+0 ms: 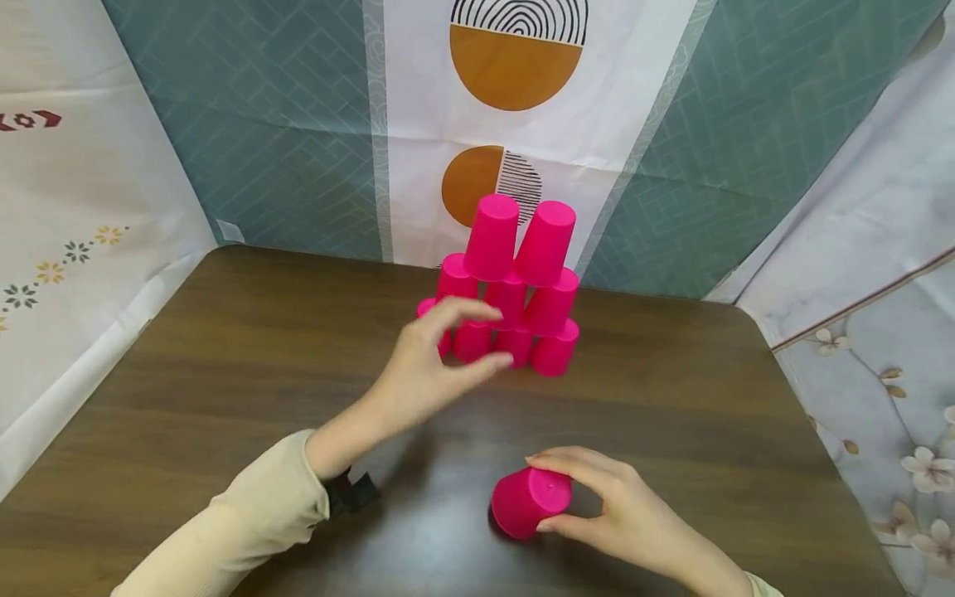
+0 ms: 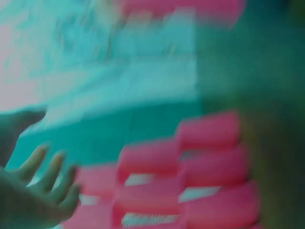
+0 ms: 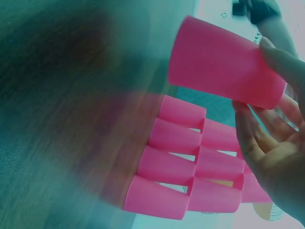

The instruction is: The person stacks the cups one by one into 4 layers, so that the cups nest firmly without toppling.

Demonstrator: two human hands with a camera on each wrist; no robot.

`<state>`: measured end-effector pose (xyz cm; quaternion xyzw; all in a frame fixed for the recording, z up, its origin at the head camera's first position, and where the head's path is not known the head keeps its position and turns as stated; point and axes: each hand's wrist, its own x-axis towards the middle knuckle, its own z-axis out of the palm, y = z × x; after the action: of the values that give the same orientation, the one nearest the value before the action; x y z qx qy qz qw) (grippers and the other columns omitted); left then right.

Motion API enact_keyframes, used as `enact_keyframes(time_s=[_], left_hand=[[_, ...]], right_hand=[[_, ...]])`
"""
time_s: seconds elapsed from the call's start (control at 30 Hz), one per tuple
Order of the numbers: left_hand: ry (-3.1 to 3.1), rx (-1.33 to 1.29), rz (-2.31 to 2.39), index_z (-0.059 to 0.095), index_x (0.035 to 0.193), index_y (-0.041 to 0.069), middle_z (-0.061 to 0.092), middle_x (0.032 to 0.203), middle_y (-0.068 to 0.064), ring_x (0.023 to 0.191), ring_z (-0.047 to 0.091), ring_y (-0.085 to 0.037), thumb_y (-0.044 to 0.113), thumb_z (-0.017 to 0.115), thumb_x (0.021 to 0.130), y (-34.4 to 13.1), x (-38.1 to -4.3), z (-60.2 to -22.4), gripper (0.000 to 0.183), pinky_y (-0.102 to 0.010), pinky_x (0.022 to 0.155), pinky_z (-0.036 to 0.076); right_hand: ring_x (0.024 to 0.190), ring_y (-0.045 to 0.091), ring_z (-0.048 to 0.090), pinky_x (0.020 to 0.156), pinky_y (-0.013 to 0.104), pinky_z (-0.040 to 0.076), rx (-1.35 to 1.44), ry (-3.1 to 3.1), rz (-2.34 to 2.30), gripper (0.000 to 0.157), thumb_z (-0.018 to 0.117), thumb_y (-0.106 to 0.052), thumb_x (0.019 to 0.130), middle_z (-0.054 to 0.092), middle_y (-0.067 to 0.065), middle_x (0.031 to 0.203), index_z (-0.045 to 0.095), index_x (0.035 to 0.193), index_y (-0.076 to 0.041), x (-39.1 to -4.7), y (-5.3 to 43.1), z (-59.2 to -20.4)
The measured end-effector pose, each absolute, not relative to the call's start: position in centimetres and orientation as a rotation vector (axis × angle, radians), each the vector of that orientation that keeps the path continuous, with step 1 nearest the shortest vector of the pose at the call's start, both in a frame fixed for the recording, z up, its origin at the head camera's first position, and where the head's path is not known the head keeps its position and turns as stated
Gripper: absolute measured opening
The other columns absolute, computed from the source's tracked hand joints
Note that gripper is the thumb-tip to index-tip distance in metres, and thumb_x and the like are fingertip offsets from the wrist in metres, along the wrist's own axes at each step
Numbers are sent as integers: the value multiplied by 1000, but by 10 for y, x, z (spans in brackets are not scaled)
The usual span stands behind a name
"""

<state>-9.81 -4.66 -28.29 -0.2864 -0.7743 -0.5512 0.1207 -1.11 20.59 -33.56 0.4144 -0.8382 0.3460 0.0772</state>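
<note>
A pink cup (image 1: 522, 502) is upside down in my right hand (image 1: 604, 506), which pinches it near its base between thumb and fingers. In the right wrist view the held cup (image 3: 224, 64) has its rim away from the palm; whether the rim touches the table I cannot tell. My left hand (image 1: 425, 365) hangs in front of a pyramid of upturned pink cups (image 1: 548, 245), thumb and fingers spread apart with nothing between them. The pyramid has two cups on top, three in the middle row and several at the bottom, the lower left ones partly hidden by my left hand.
The pyramid stands toward the back of a brown wooden table (image 1: 298, 348). Behind it hangs a patterned cloth (image 1: 283, 149), with pale cloths (image 1: 97, 174) along the sides. A black strap (image 1: 351, 493) is on my left wrist. The left wrist view is blurred.
</note>
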Motion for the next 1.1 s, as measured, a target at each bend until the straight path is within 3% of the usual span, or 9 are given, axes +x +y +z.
enact_keyframes(time_s=[0.23, 0.53, 0.8, 0.93, 1.1], left_hand=[[-2886, -1205, -1519, 45, 132, 29, 50, 126, 17, 116, 48, -7, 38, 77, 75, -51, -33, -317, 67, -38, 93, 44], [-2632, -1164, -1696, 46, 128, 20, 54, 122, 13, 108, 54, -5, 36, 71, 81, -35, -6, -334, 56, -29, 91, 48], [-2481, -912, -1875, 56, 122, 22, 59, 111, 14, 97, 59, -7, 36, 77, 75, -40, -9, -322, 53, -28, 82, 52], [-2384, -848, -1894, 62, 119, 15, 63, 106, 6, 87, 63, -10, 30, 81, 71, -42, -22, -309, 54, -27, 75, 55], [-2194, -750, -1937, 62, 115, 12, 67, 103, 0, 89, 65, -11, 18, 85, 66, -39, -52, -284, 54, -26, 76, 54]], right_hand=[[103, 11, 60, 87, 14, 46, 1153, -2453, 1106, 64, 84, -26, 68, 62, 0, 116, 58, 125, -12, -7, 203, -330], [102, 13, 60, 84, 19, 49, 1163, -2308, 1361, 67, 82, -16, 69, 59, 8, 120, 53, 127, 0, -1, 190, -320], [115, 14, 54, 79, 28, 54, 1096, -2269, 1590, 70, 78, 8, 66, 52, 14, 127, 47, 129, 5, 0, 185, -318], [110, 12, 58, 75, 31, 55, 1001, -2304, 1629, 70, 78, 8, 67, 59, 10, 121, 49, 129, 2, -11, 183, -311], [105, 12, 61, 74, 31, 55, 902, -2285, 1606, 70, 76, 14, 65, 62, 17, 116, 51, 129, 1, -42, 177, -280]])
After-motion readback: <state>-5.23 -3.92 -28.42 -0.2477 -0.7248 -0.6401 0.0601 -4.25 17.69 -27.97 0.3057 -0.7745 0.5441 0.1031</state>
